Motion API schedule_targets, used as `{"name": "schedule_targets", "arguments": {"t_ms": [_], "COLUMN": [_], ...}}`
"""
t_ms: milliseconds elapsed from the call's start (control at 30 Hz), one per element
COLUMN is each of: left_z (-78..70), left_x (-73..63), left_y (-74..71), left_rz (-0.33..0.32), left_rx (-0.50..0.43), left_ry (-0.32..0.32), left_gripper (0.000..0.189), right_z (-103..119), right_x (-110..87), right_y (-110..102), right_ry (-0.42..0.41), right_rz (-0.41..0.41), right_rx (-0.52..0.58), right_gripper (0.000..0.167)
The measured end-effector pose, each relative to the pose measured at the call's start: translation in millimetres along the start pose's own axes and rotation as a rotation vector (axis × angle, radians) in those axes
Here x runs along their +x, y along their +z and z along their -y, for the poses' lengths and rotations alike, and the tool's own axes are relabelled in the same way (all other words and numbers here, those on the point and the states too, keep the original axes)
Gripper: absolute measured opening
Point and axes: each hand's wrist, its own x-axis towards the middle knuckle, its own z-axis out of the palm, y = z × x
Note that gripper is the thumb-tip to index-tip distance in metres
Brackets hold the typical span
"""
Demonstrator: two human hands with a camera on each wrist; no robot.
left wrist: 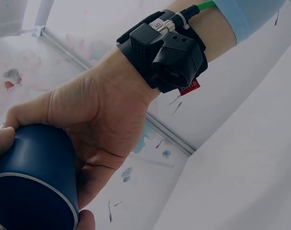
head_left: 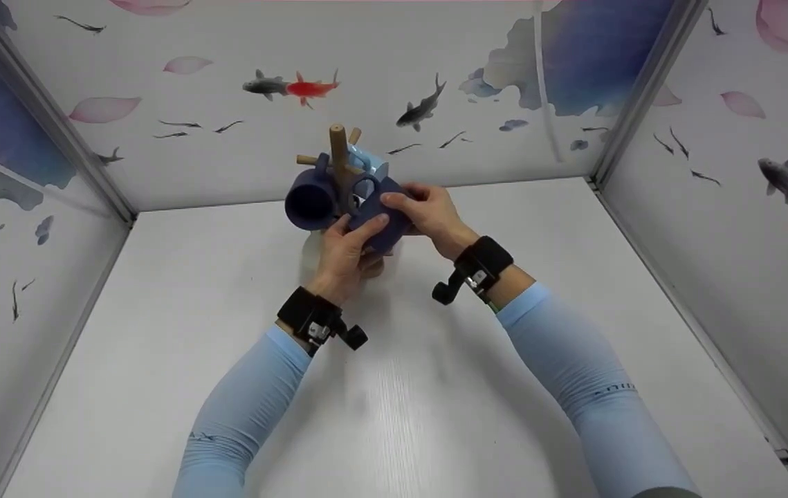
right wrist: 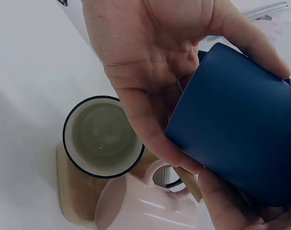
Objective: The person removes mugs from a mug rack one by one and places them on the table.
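Both my hands hold one dark blue mug [head_left: 383,218] tilted beside a wooden mug tree [head_left: 338,149]. My left hand [head_left: 342,256] grips it from the lower left, thumb along its side. From the right, my right hand [head_left: 432,214] has its thumb over the mug and its fingers behind. The mug's handle faces the tree's post, where the overlap hides part of it. Another dark blue mug [head_left: 310,197] hangs on the tree's left, and a light blue mug [head_left: 367,160] sits behind the held one.
Low on the tree, in the right wrist view, a pink mug [right wrist: 150,206] and a cream mug [right wrist: 105,139] with a dark rim stand out over the wooden base [right wrist: 71,191]. The white table [head_left: 394,401] is bounded by printed panels [head_left: 366,41] at the back and sides.
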Motion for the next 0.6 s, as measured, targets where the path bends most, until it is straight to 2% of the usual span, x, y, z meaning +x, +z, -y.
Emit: {"name": "schedule_targets", "arguments": {"t_ms": [233, 433, 600], "left_z": [0.2, 0.7, 1.4], "left_x": [-3.5, -5.8, -7.9], "left_y": [-10.3, -19.1, -23.7], "left_rz": [0.052, 0.117, 0.113], "left_rx": [0.062, 0.118, 0.256], "left_ry": [0.007, 0.045, 0.111], "left_gripper": [0.058, 0.056, 0.057], "right_z": [0, -1, -2], "right_x": [-5.6, -9.7, -13.0], "right_y": [3, 5, 6], "right_ry": [-0.028, -0.061, -0.063], "right_rz": [0.027, 0.058, 0.072], "right_rx": [-0.041, -0.104, -0.145], "right_gripper": [0.062, 0.062, 0.065]}}
